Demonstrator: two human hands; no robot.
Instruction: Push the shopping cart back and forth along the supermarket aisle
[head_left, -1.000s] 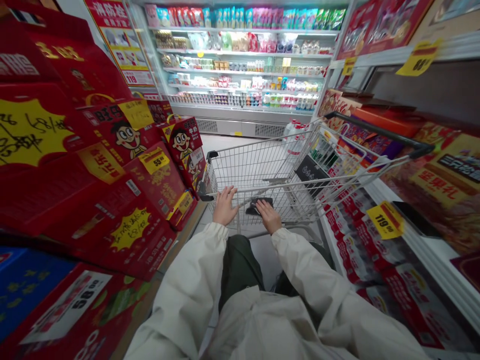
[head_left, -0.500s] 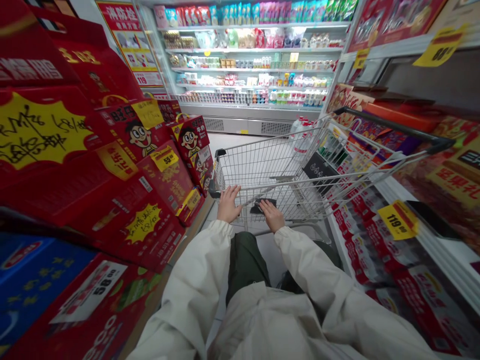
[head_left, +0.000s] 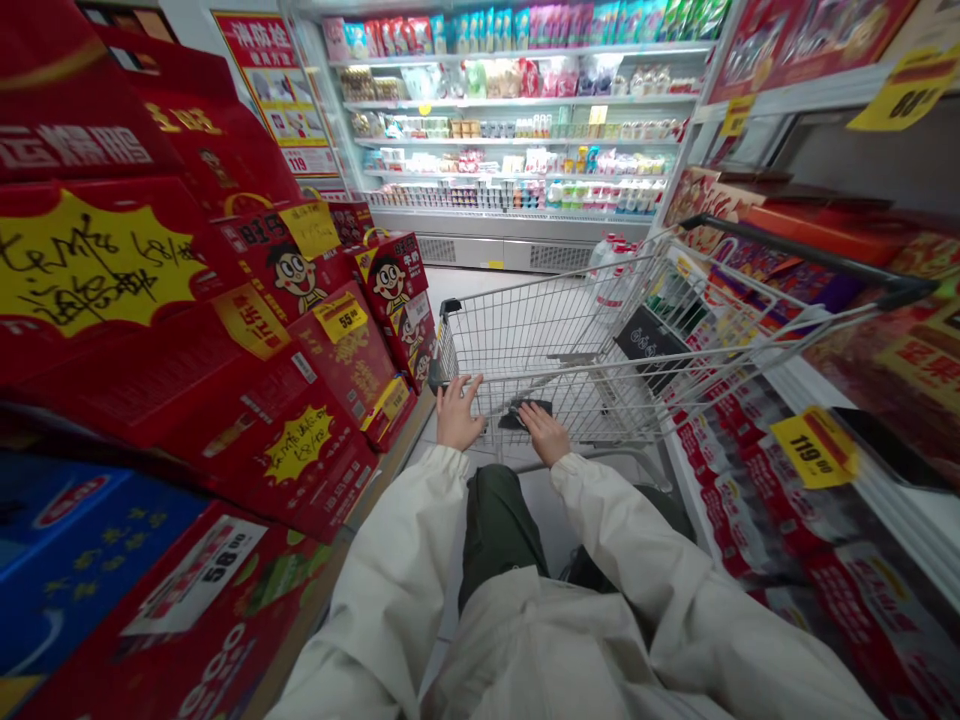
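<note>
A wire shopping cart stands in front of me in a narrow aisle, tilted in the picture. My left hand lies on the near rail of the cart with its fingers spread over the wire. My right hand rests on the same rail, its fingers lying over a small black object on the cart. Both arms wear cream sleeves. The cart's black push bar shows at the right.
Stacks of red gift boxes with yellow price tags crowd the left side. Low shelves of red packs with a yellow 119 tag line the right. A lit refrigerated case stands across the far end of the aisle.
The view and cart have shifted slightly to the right and forward along the aisle. Both hands stay on the cart's near rail.
</note>
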